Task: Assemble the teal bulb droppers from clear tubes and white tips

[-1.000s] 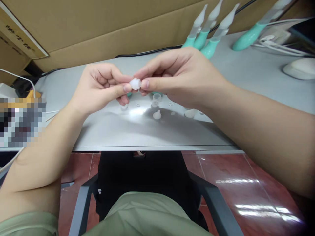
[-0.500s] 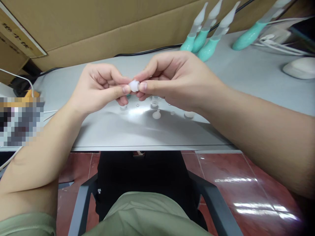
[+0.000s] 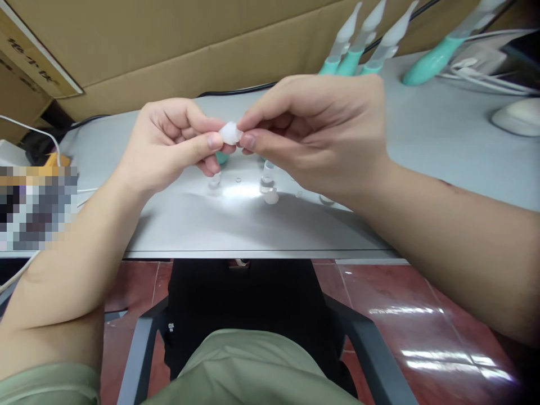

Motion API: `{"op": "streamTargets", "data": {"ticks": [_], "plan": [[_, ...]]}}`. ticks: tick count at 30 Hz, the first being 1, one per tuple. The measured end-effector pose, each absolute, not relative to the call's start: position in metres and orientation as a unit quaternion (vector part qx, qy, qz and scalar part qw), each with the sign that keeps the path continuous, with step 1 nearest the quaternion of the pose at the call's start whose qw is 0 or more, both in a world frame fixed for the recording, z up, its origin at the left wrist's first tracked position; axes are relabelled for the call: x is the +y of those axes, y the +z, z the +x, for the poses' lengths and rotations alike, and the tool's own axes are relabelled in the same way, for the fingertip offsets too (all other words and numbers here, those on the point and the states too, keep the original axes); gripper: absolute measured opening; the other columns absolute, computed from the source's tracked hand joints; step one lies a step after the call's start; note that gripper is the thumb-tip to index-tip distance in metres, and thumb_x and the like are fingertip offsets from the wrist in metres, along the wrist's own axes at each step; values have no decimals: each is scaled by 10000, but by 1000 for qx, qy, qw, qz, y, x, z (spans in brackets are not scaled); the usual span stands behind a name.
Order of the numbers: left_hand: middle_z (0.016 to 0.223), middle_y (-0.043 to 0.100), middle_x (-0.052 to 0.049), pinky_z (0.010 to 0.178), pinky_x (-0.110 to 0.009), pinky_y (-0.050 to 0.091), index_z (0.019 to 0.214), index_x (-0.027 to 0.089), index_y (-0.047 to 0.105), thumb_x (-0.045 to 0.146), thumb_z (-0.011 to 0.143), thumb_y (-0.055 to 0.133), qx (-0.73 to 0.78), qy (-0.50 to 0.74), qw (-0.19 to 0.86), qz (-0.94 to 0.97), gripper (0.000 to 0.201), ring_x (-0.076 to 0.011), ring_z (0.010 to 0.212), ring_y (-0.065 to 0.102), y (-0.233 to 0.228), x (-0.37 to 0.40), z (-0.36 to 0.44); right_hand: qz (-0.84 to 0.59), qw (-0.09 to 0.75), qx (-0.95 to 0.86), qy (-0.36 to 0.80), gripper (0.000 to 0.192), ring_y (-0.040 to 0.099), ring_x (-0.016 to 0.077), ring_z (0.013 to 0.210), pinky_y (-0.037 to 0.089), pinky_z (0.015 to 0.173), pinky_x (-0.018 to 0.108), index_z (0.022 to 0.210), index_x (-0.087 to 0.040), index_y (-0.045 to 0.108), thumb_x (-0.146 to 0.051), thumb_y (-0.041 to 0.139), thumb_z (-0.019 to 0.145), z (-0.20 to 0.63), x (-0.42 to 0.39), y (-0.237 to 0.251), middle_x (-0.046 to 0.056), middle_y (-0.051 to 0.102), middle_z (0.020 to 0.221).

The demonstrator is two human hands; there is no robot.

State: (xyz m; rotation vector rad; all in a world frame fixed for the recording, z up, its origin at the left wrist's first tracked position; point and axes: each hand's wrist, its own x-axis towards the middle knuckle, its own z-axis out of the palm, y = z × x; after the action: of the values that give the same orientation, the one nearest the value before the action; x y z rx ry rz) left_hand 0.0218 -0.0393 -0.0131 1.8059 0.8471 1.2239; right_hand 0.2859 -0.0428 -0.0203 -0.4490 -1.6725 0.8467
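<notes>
two hands pinch a small cap above a grey work table

a small translucent white silicone cap [image 3: 230, 133] sits pinched between the thumb and forefinger tips of the left hand [image 3: 169, 143] and those of the right hand [image 3: 320, 132], both sets of fingers pressed shut on it from opposite sides, the remaining fingers curled under. the cap is held in the air over the near half of the pale grey table [image 3: 236, 219], not touching it. below the hands lie loose small clear plastic parts [image 3: 268, 183], a few upright, a few on their sides. at the far edge stand teal-handled tools with translucent pointed tips [image 3: 358, 42], leaning against a brown cardboard box [image 3: 169, 45]; a white mouse [image 3: 517, 117] lies to the right. judged from the grip, the step in hand looks like working or seating the cap with the fingertips; the next move would call for a steady two-sided pinch and a fine twist or press, since the piece is soft and easily slips
</notes>
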Motion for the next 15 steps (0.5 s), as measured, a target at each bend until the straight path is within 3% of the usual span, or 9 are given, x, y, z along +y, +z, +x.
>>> {"op": "streamTargets", "data": {"ticks": [5,15], "plan": [[1014,963,-69,610,-320,768,1033,195,858,518,965,1179,327,469,412,709,460,-183,687,888,-14,-37,19,-220,564,-704,372,316,826,217,920,716,880,378,953,-282,945,-514,1132,1057,285,-45,-16,24,886,962],[995,953,-72,631,-337,770,1016,211,820,597,924,1188,356,468,404,701,541,-205,712,900,-18,-36,15,-227,517,-699,438,519,838,262,932,786,951,443,906,-290,912,-732,1184,930,287,-41,-8,50,872,938]]}}
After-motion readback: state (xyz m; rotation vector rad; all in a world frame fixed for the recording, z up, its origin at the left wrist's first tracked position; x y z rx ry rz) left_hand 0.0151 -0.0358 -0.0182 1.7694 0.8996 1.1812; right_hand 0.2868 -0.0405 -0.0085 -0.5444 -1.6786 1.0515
